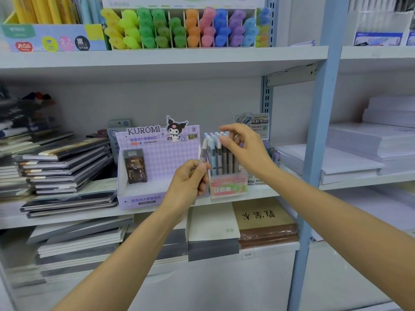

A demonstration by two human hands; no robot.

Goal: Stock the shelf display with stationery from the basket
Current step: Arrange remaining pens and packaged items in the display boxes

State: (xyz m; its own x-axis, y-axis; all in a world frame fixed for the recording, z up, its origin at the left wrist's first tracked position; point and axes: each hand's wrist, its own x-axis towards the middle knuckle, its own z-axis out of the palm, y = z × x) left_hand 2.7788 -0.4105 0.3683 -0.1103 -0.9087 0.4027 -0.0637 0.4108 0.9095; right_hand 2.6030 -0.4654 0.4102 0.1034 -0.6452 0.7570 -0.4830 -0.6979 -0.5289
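A clear pen box [228, 185] with a pink label stands on the middle shelf [67, 217], packed with upright pastel pens [219, 153]. My left hand [187, 184] grips one grey pen [204, 151], held upright just left of the box. My right hand [242, 147] hovers over the box, its fingertips touching the pen caps; whether it pinches one I cannot tell. The basket is out of view.
A purple Kuromi display carton [157, 167] with one dark pack stands left of the pen box. Stacked notebooks [65, 167] lie further left. Highlighters [179, 28] fill the top shelf. A blue upright post [318, 135] divides off paper reams [368, 151] at the right.
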